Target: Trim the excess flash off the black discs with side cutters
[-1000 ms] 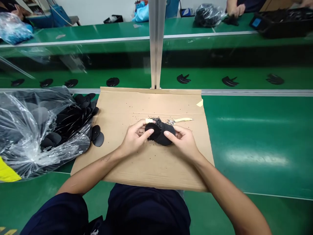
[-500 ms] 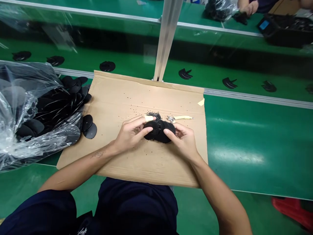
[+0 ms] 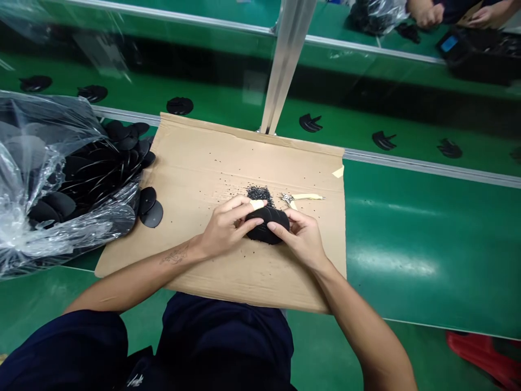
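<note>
Between both hands, low over the cardboard sheet [image 3: 191, 163], are several black round plastic discs [image 3: 266, 227], overlapping one another. My left hand [image 3: 232, 222] is closed on their left side, thumb on top; a pale wrap covers its index finger. My right hand [image 3: 303, 236] grips the right side with its thumb on top and fingers behind. Just beyond the discs lies a heap of small black trimmings [image 3: 259, 194]. Nippers with pale yellow handles [image 3: 305, 196] rest on the cardboard to the right of the heap.
At left, a clear plastic bag [image 3: 24, 239] spills many black discs [image 3: 93, 168]; two loose discs [image 3: 151, 213] lie beside it. Behind the metal post [image 3: 287, 65], black parts [image 3: 311, 123] sit spaced along a green strip. A co-worker's hands [image 3: 431, 15] show at top right near a black bin [image 3: 468, 60].
The discs have been drawn together from a spread-out pair into a more overlapped group. My left hand has shifted right, bringing the hands closer. The trimmings heap is more exposed.
</note>
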Motion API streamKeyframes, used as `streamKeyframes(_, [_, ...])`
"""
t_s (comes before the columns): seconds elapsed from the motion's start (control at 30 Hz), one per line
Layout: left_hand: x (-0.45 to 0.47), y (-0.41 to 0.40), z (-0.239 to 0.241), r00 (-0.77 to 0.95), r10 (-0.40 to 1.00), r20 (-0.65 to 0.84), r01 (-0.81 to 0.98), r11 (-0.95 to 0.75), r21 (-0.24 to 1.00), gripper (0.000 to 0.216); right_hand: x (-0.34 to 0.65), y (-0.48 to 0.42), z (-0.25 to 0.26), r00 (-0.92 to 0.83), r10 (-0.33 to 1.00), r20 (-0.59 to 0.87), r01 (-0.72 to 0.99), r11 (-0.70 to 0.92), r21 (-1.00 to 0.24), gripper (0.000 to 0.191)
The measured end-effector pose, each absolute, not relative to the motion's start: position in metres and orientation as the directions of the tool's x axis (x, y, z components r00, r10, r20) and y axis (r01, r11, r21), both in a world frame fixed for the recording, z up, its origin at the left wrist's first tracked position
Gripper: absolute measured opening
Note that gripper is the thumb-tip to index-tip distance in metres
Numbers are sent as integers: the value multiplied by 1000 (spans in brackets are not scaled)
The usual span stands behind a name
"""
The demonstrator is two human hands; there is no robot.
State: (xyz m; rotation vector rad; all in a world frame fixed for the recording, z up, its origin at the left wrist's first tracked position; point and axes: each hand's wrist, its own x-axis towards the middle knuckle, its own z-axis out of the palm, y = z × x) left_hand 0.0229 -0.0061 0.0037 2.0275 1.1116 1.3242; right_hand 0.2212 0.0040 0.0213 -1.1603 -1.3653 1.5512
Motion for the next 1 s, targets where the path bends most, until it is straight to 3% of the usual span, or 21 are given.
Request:
streamKeyframes(0.27, [25, -8, 3, 174, 861, 478, 332, -509, 794, 30, 219, 4, 23, -307, 940, -146, 58, -135, -989, 48])
streamKeyframes(0.5, [26, -6, 1, 224, 955, 194, 168, -234, 958, 36, 220, 1, 21, -280, 957, -69, 103, -42, -994, 46])
streamKeyframes(1.0, [24, -7, 7, 240, 884, 401, 309, -461, 832, 33, 223, 2, 19, -345, 938, 35, 211, 114, -971, 44])
